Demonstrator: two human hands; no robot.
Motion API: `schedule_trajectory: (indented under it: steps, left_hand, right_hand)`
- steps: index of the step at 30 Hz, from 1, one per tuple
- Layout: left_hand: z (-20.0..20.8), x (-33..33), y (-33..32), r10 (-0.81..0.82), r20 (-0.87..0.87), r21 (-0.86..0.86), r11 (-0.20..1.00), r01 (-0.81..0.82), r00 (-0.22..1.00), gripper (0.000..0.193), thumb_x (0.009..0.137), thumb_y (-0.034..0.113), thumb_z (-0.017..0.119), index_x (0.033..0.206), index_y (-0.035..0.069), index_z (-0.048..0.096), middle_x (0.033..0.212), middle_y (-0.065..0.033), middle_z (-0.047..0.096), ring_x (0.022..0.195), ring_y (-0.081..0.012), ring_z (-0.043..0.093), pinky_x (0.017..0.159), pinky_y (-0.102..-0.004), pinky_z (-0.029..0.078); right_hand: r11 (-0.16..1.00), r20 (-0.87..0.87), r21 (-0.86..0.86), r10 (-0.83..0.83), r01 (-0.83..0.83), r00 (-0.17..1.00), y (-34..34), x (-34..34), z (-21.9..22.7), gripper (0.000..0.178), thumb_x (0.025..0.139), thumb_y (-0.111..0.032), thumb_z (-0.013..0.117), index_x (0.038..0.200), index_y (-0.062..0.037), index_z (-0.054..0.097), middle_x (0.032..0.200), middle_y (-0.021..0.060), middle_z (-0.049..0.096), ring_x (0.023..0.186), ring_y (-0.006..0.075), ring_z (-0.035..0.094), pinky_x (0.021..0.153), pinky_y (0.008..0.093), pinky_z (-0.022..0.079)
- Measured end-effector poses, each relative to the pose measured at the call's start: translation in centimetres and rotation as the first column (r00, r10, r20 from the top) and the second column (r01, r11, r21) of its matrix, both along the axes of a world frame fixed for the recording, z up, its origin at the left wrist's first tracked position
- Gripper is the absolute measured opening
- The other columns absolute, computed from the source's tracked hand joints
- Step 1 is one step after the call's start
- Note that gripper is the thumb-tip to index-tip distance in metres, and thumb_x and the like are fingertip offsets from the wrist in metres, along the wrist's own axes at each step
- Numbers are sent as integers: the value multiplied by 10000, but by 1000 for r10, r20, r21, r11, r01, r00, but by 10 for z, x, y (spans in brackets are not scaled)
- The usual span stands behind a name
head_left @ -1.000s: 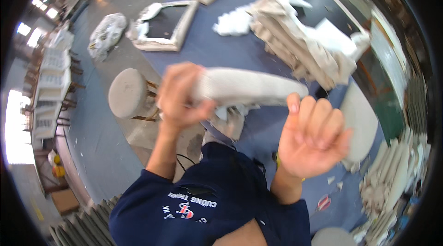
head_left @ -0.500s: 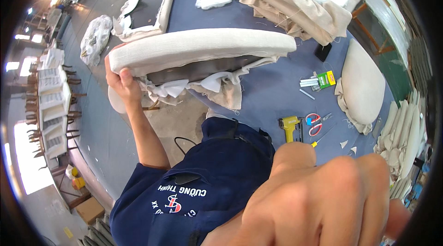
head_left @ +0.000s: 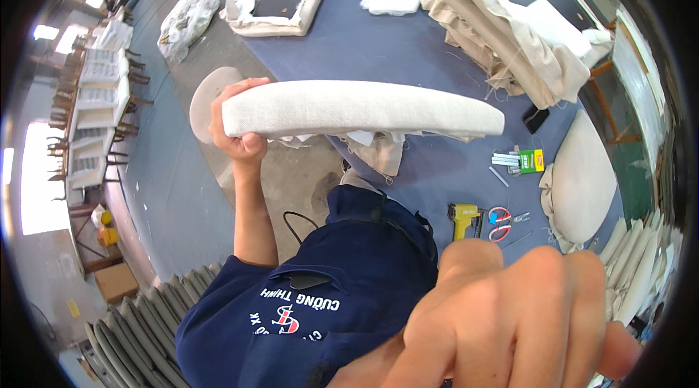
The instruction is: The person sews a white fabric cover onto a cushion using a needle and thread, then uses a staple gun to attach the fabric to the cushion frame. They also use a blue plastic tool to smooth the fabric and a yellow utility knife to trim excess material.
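My left hand [head_left: 244, 142] grips one end of a cream upholstered seat cushion [head_left: 357, 107], thumb below and fingers over the top. The cushion is held up above the table's near edge, its padded side toward me. Beneath it hang loose beige cloth [head_left: 378, 155] and bits of white lining; its underside is hidden. My right hand [head_left: 517, 308] looms large at the lower right, fingers curled with the knuckles showing. Whatever its fingers may hold is out of sight. Beyond that hand lie a yellow-green staple gun [head_left: 463, 219] and red-handled scissors [head_left: 499, 225] on the table.
On the blue table [head_left: 429, 53] are a staple box [head_left: 530, 161], a black phone [head_left: 535, 119], heaped beige fabric [head_left: 502, 38] and another cushion [head_left: 586, 169]. A padded frame [head_left: 295, 24] sits at the far left edge. Stacked cushions [head_left: 138, 322] stand at lower left.
The cushion has tilted in my left hand, so its dark underside no longer shows. It sits farther right and lower in view, while the surroundings have shifted too. My right hand stays curled.
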State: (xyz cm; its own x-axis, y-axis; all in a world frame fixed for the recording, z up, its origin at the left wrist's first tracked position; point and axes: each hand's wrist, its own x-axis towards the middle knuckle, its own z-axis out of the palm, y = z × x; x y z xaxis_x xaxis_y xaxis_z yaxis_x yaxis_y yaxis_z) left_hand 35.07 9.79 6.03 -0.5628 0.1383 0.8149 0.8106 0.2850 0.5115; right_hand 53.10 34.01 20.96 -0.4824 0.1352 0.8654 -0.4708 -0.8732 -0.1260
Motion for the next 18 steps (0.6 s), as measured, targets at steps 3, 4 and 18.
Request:
schedule_trajectory:
  steps: [3, 4, 18]
  left_hand:
    - [-8, 17, -12, -18, -36, 4, 1000, 18, 999, 927, 957, 819, 513, 1225, -68, 557, 1057, -269, 741, 963, -343, 742, 858, -448, 613]
    - [-11, 23, -14, -23, -53, 4, 1000, 24, 998, 921, 957, 821, 508, 1227, -58, 557, 1058, -266, 740, 963, -342, 738, 852, -447, 613]
    - [-37, 95, -40, -109, -158, -45, 994, 104, 981, 841, 922, 836, 538, 1214, 47, 543, 1045, -208, 758, 958, -347, 745, 847, -459, 545]
  right_hand:
    - [999, 9, -2, 34, -34, 999, -7, 3, 1, 445, 1088, -341, 490, 771, -49, 597, 747, 111, 607, 628, 209, 518, 766, 459, 446]
    - [999, 11, -6, 49, -49, 999, -10, 3, 1, 447, 1087, -337, 492, 762, -49, 596, 737, 111, 607, 620, 209, 516, 761, 460, 447]
    - [825, 252, 487, -447, 286, 858, -30, -8, -69, 356, 1034, -247, 593, 744, -44, 628, 710, 125, 640, 604, 230, 558, 757, 485, 472]
